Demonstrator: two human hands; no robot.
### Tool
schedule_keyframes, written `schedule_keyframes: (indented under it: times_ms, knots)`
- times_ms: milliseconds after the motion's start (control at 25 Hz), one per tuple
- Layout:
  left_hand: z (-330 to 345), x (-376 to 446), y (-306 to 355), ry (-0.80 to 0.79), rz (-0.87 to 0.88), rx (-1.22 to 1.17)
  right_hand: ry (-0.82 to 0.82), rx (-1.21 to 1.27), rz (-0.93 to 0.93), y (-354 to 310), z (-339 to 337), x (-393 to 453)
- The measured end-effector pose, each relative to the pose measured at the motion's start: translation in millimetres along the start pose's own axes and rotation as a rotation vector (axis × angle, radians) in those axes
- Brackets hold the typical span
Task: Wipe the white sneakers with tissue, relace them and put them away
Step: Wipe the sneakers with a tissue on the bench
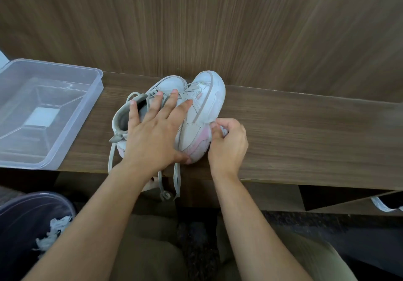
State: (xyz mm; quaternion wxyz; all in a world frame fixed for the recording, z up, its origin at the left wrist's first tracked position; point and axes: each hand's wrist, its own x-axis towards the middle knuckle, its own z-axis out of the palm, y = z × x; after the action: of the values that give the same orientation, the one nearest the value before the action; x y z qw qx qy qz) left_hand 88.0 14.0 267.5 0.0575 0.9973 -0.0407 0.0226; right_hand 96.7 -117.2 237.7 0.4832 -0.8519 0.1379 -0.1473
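Observation:
Two white sneakers stand side by side on a wooden shelf (305, 132), toes pointing away from me. The right sneaker (205, 108) has a pink heel patch. The left sneaker (139, 106) is partly hidden under my left hand (152, 132), which lies flat across both shoes with fingers spread. My right hand (226, 143) is closed on a small wad of white tissue (224, 130), pressed against the right sneaker's heel side. Loose grey laces (176, 178) hang over the shelf's front edge.
A clear plastic box (50, 110) stands on the shelf at the left. A dark bin (32, 222) with crumpled used tissue sits on the floor at lower left. A wood-panel wall rises behind the shelf. My knees are below.

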Motion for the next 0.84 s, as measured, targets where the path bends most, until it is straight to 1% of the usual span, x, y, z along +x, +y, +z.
schedule_keyframes:
  times_ms: [80,200,280,360,440,480,560,640,720,800,840]
  knots:
    - [2,-1,-1,0.021,-0.003,-0.006,0.020,-0.005,0.032,1,-2,-9]
    - [3,0,-1,0.038,0.009,-0.016,0.038,-0.037,-0.002,1,-2,-56]
    - [2,-3,-1,0.041,0.039,-0.057,0.059,-0.024,-0.010,0,1,-54]
    - [-1,-10,-4,0.100,0.054,-0.236,0.072,-0.033,0.020,-4,2,-25]
    - [-1,-19,-9,0.246,0.024,-0.445,0.065,-0.044,0.013,-9,-1,-2]
    - [0,-22,-10,0.308,-0.006,-0.494,0.052,-0.038,-0.027,-11,-1,0]
    - [-1,-25,-8,0.363,-0.059,-0.509,0.003,-0.024,-0.192,-17,3,-16]
    - [-2,-26,-3,0.360,-0.116,-0.513,-0.056,-0.035,-0.393,-18,9,-37]
    - [-1,-26,-2,0.350,-0.144,-0.513,-0.089,-0.065,-0.556,-14,14,-43]
    - [-3,-26,-2,0.335,-0.145,-0.496,-0.110,-0.128,-0.640,-17,16,-32]
    - [-5,-26,-3,0.314,-0.158,-0.491,-0.113,-0.151,-0.644,-21,17,-24]
